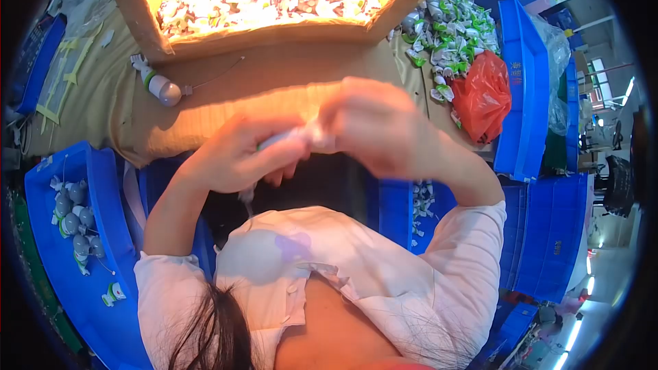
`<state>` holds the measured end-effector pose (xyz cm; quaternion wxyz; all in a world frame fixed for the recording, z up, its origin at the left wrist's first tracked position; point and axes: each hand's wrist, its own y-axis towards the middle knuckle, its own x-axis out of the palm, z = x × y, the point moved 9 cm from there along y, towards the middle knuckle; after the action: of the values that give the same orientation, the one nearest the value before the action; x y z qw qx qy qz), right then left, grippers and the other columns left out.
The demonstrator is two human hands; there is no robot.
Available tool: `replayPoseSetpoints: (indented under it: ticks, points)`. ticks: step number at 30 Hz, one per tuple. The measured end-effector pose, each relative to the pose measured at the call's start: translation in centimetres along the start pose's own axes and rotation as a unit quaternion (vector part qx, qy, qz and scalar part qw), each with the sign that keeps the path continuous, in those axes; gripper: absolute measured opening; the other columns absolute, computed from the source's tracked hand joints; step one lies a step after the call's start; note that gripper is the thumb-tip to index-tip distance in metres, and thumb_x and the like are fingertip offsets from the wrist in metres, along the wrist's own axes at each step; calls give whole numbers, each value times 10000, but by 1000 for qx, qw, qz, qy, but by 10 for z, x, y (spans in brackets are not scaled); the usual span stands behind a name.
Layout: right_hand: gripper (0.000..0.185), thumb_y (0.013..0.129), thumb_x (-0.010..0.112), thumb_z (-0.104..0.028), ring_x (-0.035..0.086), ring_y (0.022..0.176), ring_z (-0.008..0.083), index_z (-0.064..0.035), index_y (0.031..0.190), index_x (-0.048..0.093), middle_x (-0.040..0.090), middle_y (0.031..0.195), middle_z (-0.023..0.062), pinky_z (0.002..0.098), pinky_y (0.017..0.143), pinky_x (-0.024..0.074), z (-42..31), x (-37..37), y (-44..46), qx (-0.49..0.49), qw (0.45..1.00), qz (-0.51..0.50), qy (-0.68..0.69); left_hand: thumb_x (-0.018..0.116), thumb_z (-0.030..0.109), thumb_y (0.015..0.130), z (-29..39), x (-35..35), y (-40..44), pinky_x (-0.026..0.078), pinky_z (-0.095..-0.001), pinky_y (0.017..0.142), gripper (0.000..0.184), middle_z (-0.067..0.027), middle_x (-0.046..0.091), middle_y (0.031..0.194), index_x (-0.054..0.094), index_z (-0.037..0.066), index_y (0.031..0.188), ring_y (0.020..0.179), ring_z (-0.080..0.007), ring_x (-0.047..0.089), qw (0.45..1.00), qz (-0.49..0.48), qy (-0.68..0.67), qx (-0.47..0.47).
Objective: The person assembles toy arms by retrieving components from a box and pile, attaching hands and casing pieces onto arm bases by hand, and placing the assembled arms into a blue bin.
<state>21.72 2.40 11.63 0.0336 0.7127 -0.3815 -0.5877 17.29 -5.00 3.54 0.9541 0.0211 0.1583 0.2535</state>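
Observation:
In front of my chest, my left hand is closed around a small white plastic piece with a bit of green at its edge. A thin stem with a pale end hangs below that hand. At the other end of the piece is my right hand, smeared by motion, its fingers drawn together; what they pinch is too blurred to name. On the cloth beyond my left hand lies a white-and-grey bulb-shaped piece with green trim and a thin metal rod.
A brightly lit cardboard box full of small pieces stands ahead. Right of it are a pile of white-and-green pieces, a red plastic bag and a blue crate. Another blue bin, holding grey bulb-shaped pieces, sits left.

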Motion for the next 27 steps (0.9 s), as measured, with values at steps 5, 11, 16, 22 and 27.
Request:
replayPoseSetpoints:
  ticks: [5, 11, 16, 22, 27]
  points:
    - [235, 700, 669, -43, 563, 726, 223, -21, 927, 613, 593, 950, 117, 258, 570, 478, 3, -9, -4, 44, 998, 31, -41, 469, 320, 919, -17, 30, -10, 427, -197, 472, 338, -28, 570, 675, 563, -1, 871, 549, -78, 560, 940, -96, -315, -87]
    - [166, 798, 617, -82, 625, 768, 179, -38, 958, 622, 642, 841, 93, 282, 698, 479, 179, -106, -123, 395, 878, 257, -79, 509, 237, 902, -76, -127, -101, 446, -220, 519, 247, -57, 572, 760, 559, 7, 981, 617, -110, 563, 812, 527, -250, -15]
    - [209, 763, 660, -214, 623, 775, 281, -10, 801, 627, 647, 832, 156, 374, 680, 476, 274, -146, -187, 487, 758, 94, -424, 530, 287, 884, -126, -204, -165, 462, -247, 703, 392, -106, 593, 956, 524, -33, 1109, 834, -150, 564, 689, 706, -151, -59]
    - [360, 688, 686, -300, 606, 853, 336, -1, 868, 597, 637, 869, 197, 426, 738, 478, 310, -149, -182, 559, 674, 19, -482, 583, 174, 835, -141, -233, -143, 385, -337, 939, 544, -203, 448, 1271, 385, -83, 1272, 1113, -266, 492, 708, 673, 172, -127]
    - [401, 683, 655, -342, 625, 736, 299, 14, 866, 643, 652, 839, 175, 394, 649, 476, 311, -191, -215, 626, 682, 99, -365, 589, 215, 824, -128, -229, -144, 381, -371, 935, 509, -222, 482, 1202, 445, -34, 1244, 1117, -299, 478, 703, 665, 235, -89]
